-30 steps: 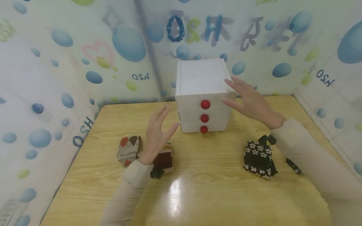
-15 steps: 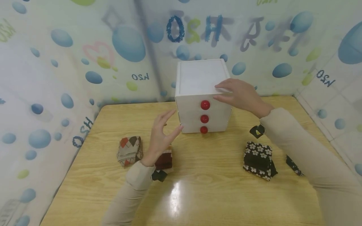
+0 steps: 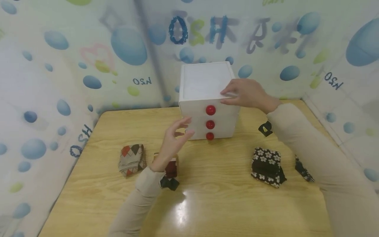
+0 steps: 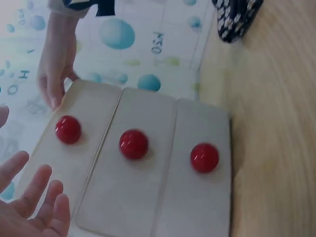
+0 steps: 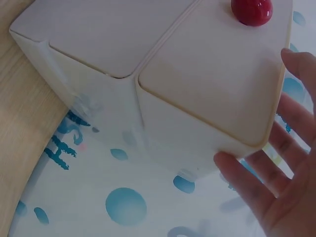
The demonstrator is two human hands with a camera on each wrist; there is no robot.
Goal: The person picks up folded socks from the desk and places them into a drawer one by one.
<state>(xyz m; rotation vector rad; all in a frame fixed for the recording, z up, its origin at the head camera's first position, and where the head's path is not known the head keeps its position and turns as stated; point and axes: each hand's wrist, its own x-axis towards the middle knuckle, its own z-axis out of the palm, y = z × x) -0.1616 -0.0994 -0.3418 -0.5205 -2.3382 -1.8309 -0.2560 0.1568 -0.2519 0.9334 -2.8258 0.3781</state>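
A small white drawer cabinet [image 3: 189, 113] with three red knobs [image 3: 210, 110] stands upright at the back of the table, its drawers closed. My right hand [image 3: 247, 93] is at its top right front corner, fingers spread around the edge. In the right wrist view the fingertips [image 5: 224, 160] of that hand lie right at the cabinet's top edge. My left hand [image 3: 174, 140] hovers by the cabinet's lower left front, fingers loosely bent and holding nothing. In the left wrist view its fingers [image 4: 37, 185] spread in front of the drawer fronts.
On the left of the wooden table [image 3: 207, 204] lie a folded argyle cloth [image 3: 131, 159] and a folded brown striped cloth [image 3: 171, 169], partly behind my left wrist. A black flowered folded cloth [image 3: 265, 166] and a dark patterned one [image 3: 302, 169] lie right. A printed wall [image 3: 124, 85] stands behind.
My right hand has come leftward from beside the cabinet onto its top right corner. My left hand has moved slightly right, closer to the cabinet front. The view has turned slightly right.
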